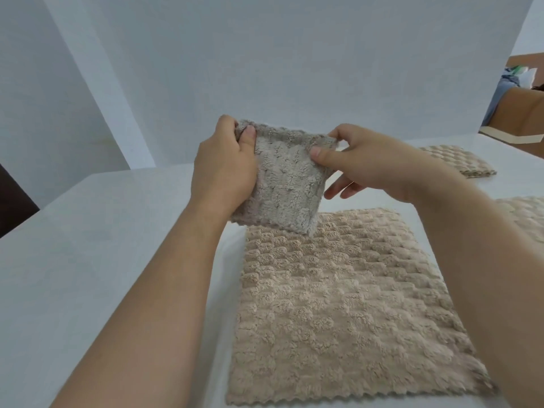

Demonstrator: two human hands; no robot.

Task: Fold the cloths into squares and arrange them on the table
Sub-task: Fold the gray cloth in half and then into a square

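Head: cloth (285, 187), left hand (223, 169), right hand (374, 163)

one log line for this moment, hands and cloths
left hand: grips grey cloth top corner | right hand: pinches other top corner | flat beige cloth: unfolded on table | folded beige cloth: far right

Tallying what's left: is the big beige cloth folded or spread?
Spread: the big beige cloth lies flat on the table, a single layer.

Beige cloth (527, 219) at right edge, only partly in frame.
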